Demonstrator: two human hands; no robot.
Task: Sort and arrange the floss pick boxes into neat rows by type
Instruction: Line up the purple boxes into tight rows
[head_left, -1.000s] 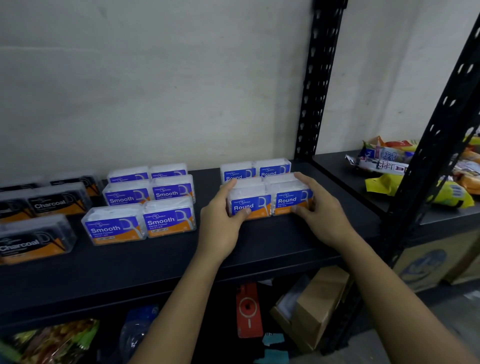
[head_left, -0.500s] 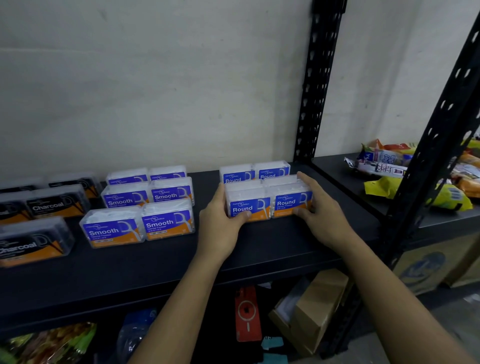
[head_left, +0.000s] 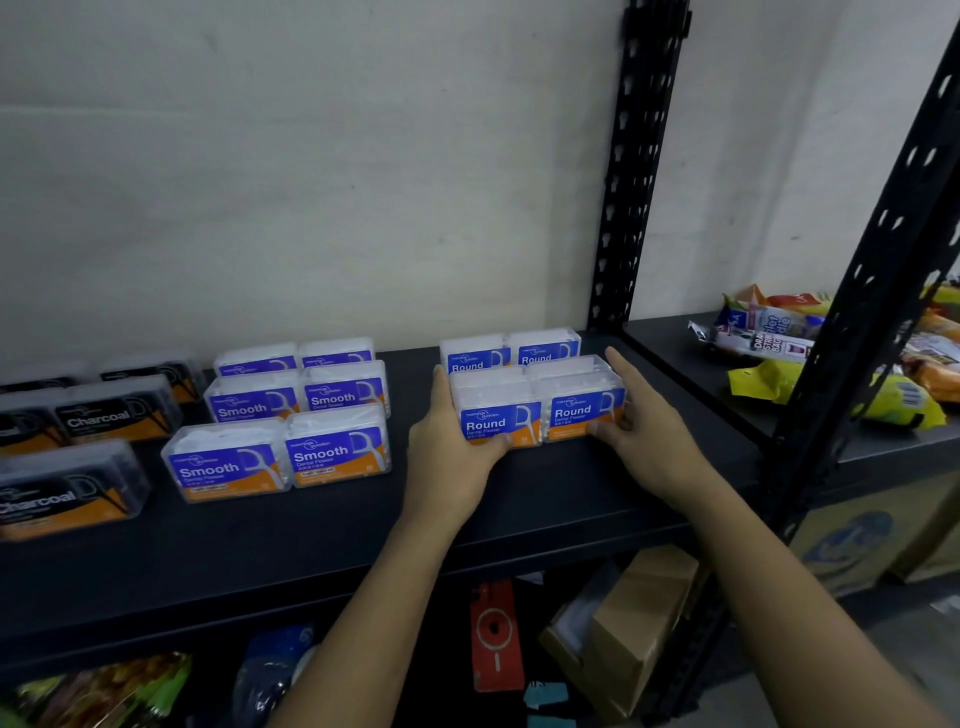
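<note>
On the black shelf, clear floss pick boxes stand in groups by label. The front pair of Round boxes sits side by side, with another Round pair behind it near the wall. My left hand presses the pair's left side, thumb across the front of the left box. My right hand lies flat against the right box's side. Several Smooth boxes form two columns left of them. Dark Charcoal boxes stand at the far left.
A black perforated upright rises behind the Round boxes at the wall. Another upright stands at the right front. Snack packets lie on the adjoining shelf to the right. Cardboard boxes and a red item sit below.
Both hands have pushed the front Round pair slightly back toward the rear pair and squeezed the two boxes together; my right hand has flattened along the right box's side.
</note>
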